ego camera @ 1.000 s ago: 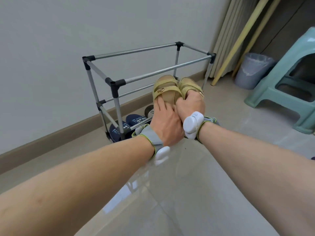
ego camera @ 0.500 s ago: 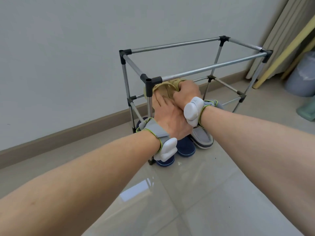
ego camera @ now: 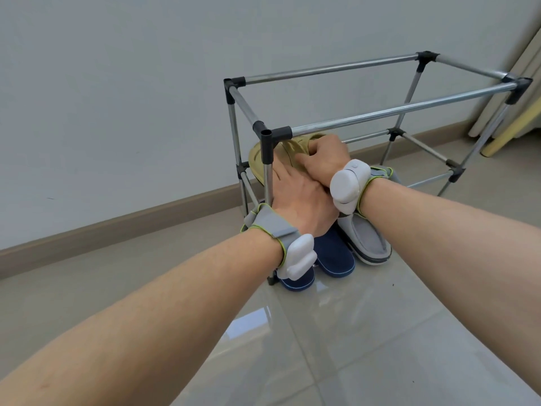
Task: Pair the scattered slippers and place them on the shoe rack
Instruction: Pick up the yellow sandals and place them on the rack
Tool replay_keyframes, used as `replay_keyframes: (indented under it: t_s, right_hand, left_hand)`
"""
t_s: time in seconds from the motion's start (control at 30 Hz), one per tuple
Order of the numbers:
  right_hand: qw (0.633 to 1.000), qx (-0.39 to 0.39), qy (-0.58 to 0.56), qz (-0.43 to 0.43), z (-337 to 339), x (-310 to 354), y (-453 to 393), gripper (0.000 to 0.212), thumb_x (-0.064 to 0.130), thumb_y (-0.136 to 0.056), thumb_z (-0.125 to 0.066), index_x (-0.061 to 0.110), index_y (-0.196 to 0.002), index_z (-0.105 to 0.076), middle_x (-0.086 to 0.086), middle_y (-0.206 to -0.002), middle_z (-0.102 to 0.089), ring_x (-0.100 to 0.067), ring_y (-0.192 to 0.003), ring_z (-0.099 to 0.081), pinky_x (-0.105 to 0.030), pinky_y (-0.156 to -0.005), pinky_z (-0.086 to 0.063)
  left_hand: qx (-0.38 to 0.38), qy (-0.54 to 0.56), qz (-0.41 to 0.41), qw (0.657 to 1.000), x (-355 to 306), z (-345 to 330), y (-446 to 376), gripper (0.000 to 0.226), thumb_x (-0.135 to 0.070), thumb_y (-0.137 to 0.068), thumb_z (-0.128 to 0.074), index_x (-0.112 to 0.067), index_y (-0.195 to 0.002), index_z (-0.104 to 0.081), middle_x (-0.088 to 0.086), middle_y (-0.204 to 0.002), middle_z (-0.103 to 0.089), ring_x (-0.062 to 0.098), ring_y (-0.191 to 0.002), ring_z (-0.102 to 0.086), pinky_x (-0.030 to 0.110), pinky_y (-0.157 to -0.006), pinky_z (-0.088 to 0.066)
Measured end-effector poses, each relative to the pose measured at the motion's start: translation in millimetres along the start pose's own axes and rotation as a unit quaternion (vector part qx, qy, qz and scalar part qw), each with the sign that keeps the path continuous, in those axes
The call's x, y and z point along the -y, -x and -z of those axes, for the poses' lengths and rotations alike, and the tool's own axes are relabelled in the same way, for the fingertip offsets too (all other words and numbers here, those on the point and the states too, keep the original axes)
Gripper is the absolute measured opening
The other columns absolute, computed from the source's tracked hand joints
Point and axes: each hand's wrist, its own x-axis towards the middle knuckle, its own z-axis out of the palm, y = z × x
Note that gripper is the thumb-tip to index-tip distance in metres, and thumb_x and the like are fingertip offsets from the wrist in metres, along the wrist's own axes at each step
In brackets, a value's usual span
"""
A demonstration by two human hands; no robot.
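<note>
Glossy beige floor tiles (ego camera: pixel 366 347) and a plain grey wall (ego camera: pixel 117 83), with the metal-tube shoe rack (ego camera: pixel 380 111) sitting right of centre in the frame. Both hands are reaching in at the rack's near-left corner, on the middle tier. The right hand (ego camera: pixel 325 158) has its fingers curled over one of the tan slippers (ego camera: pixel 295 148), gripping it. The left hand (ego camera: pixel 295 200) lies just below and left of it, fingers pointing at the same pair, but the corner post and the other hand cover the fingertips, so honestly can't tell if it's holding or just pushing. Down low in the middle of the frame a navy pair (ego camera: pixel 333 259) and a grey slipper (ego camera: pixel 369 238) already sit on the bottom tier, heels poking out.

My take on doing this bit well: slide the tan pair in together, toes toward the wall, soles resting across both rails so neither drops through the gap. Then let go gently, because tube racks wobble.
</note>
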Motion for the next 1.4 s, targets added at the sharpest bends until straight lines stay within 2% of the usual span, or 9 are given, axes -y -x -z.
replay_keyframes:
  t_s: [0.13, 0.27, 0.4, 0.57, 0.67, 0.93, 1.1, 1.27, 1.4]
  right_hand:
    - [0.999, 0.018, -0.033, 0.014, 12.9, -4.8, 8.8, 0.032, 0.021, -0.087, -0.058, 0.003, -0.061, -0.053, -0.012, -0.065, -0.051, -0.021, -0.066, -0.045, -0.033, -0.064, -0.047]
    - [0.998, -0.039, 0.013, 0.037, 26.4, -22.8, 30.6, 0.025, 0.028, -0.088, -0.055, 0.013, -0.087, -0.075, -0.006, -0.091, -0.073, -0.026, -0.090, -0.066, -0.039, -0.083, -0.056]
    - [0.991, -0.029, 0.118, 0.058, 32.6, -41.4, 52.6, 0.026, 0.039, -0.088, -0.057, 0.022, -0.100, -0.073, -0.005, -0.120, -0.056, -0.028, -0.119, -0.046, -0.043, -0.100, -0.043]
    - [0.996, 0.021, 0.073, 0.049, 30.1, -41.0, 65.0, 0.041, 0.043, -0.087, -0.060, 0.014, -0.116, -0.066, -0.006, -0.137, -0.037, -0.028, -0.128, -0.036, -0.040, -0.105, -0.038]
    - [0.996, 0.036, 0.068, 0.045, 24.5, -39.9, 65.6, 0.044, 0.037, -0.088, -0.059, 0.014, -0.126, -0.059, -0.007, -0.141, -0.034, -0.029, -0.132, -0.032, -0.037, -0.105, -0.035]
    - [0.998, 0.019, 0.026, 0.059, 20.4, -47.7, 70.5, 0.046, 0.042, -0.090, -0.060, 0.015, -0.128, -0.061, -0.005, -0.137, -0.043, -0.026, -0.130, -0.035, -0.033, -0.106, -0.034]
    - [0.998, 0.006, 0.013, 0.059, 20.9, -47.4, 73.2, 0.042, 0.042, -0.093, -0.056, 0.016, -0.125, -0.063, -0.006, -0.135, -0.046, -0.026, -0.129, -0.038, -0.033, -0.105, -0.033]
    - [0.999, 0.028, -0.015, 0.042, 15.9, -43.5, 70.0, 0.042, 0.036, -0.090, -0.058, 0.016, -0.127, -0.059, -0.005, -0.138, -0.041, -0.024, -0.126, -0.047, -0.028, -0.100, -0.035]
    - [0.998, 0.009, -0.026, 0.049, 14.2, -43.5, 72.4, 0.042, 0.033, -0.090, -0.062, 0.014, -0.127, -0.060, -0.003, -0.136, -0.044, -0.019, -0.123, -0.049, -0.020, -0.093, -0.031]
  left_hand:
    - [0.031, 0.000, 0.007, 0.999, -4.2, -4.3, -4.1, 0.047, -0.032, -0.099, -0.030, -0.003, -0.131, -0.050, 0.023, -0.130, -0.054, 0.043, -0.130, -0.037, 0.057, -0.115, -0.006]
    - [0.029, 0.042, 0.089, 0.995, -12.9, -24.5, -6.7, 0.065, -0.037, -0.088, -0.051, 0.002, -0.137, -0.039, 0.023, -0.137, -0.046, 0.039, -0.130, -0.039, 0.047, -0.117, -0.017]
    - [0.016, 0.018, 0.084, 0.996, -15.5, -27.4, -3.0, 0.072, -0.035, -0.085, -0.054, 0.005, -0.140, -0.033, 0.027, -0.137, -0.043, 0.041, -0.125, -0.042, 0.046, -0.111, -0.028]
    - [-0.043, -0.013, 0.054, 0.998, -14.4, -36.4, 4.2, 0.067, -0.037, -0.084, -0.051, 0.008, -0.134, -0.039, 0.032, -0.128, -0.050, 0.042, -0.111, -0.050, 0.041, -0.091, -0.039]
    - [-0.039, -0.018, 0.053, 0.998, -13.5, -37.6, 6.7, 0.070, -0.035, -0.083, -0.055, 0.007, -0.136, -0.036, 0.033, -0.131, -0.047, 0.044, -0.115, -0.048, 0.044, -0.096, -0.038]
    - [-0.046, -0.080, 0.008, 0.996, -8.5, -33.3, 20.2, 0.074, -0.024, -0.080, -0.063, 0.006, -0.138, -0.029, 0.040, -0.130, -0.045, 0.049, -0.117, -0.048, 0.047, -0.094, -0.042]
    - [-0.035, -0.108, -0.002, 0.994, -7.8, -30.3, 21.1, 0.067, -0.020, -0.079, -0.065, 0.007, -0.132, -0.036, 0.041, -0.122, -0.052, 0.045, -0.102, -0.060, 0.043, -0.081, -0.050]
    - [-0.027, -0.114, 0.006, 0.993, -6.4, -31.0, 25.7, 0.053, -0.020, -0.076, -0.068, 0.004, -0.120, -0.051, 0.029, -0.103, -0.062, 0.036, -0.089, -0.063, 0.037, -0.073, -0.049]
    - [-0.038, -0.141, 0.011, 0.989, -6.4, -32.4, 27.8, 0.041, -0.016, -0.085, -0.059, 0.007, -0.118, -0.055, 0.030, -0.106, -0.063, 0.039, -0.094, -0.063, 0.041, -0.081, -0.051]
